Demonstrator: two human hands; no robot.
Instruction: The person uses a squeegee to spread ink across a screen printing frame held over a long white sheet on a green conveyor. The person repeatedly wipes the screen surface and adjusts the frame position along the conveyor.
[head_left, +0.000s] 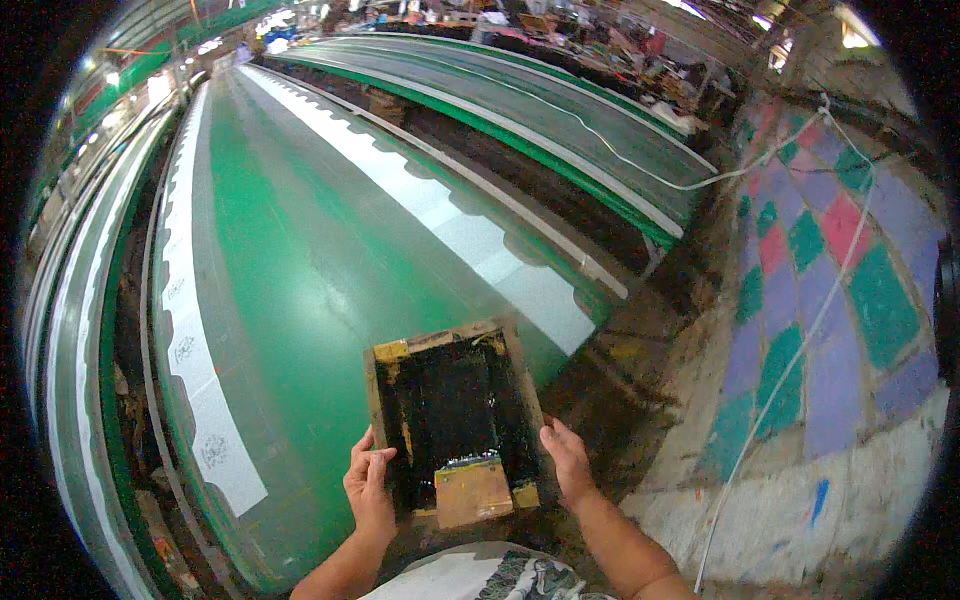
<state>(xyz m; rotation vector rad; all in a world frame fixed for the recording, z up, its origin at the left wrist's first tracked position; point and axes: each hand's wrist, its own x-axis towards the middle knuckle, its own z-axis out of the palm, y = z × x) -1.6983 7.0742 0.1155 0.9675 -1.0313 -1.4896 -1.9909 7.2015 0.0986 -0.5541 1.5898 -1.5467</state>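
Note:
My left hand (371, 487) and my right hand (569, 462) grip the two sides of a screen-printing frame (437, 338) in front of my body. It has a wooden rim smeared with yellow, and its inside is coated in wet black ink. A flat wooden squeegee (474, 493) rests inside at the near end, its far edge against the ink. The frame is above the near end of a long green printing table (300, 370). Along that table's edges run two white strips with scalloped sides, a left strip (210, 430) bearing small dark prints and a right strip (470, 230).
A second long green table (640, 180) stretches away on the right, with a white cord (600, 135) over it. The cord hangs down past a wall (800, 300) painted in purple, green and pink diamonds. Another table (75, 330) with white strips stands at the left.

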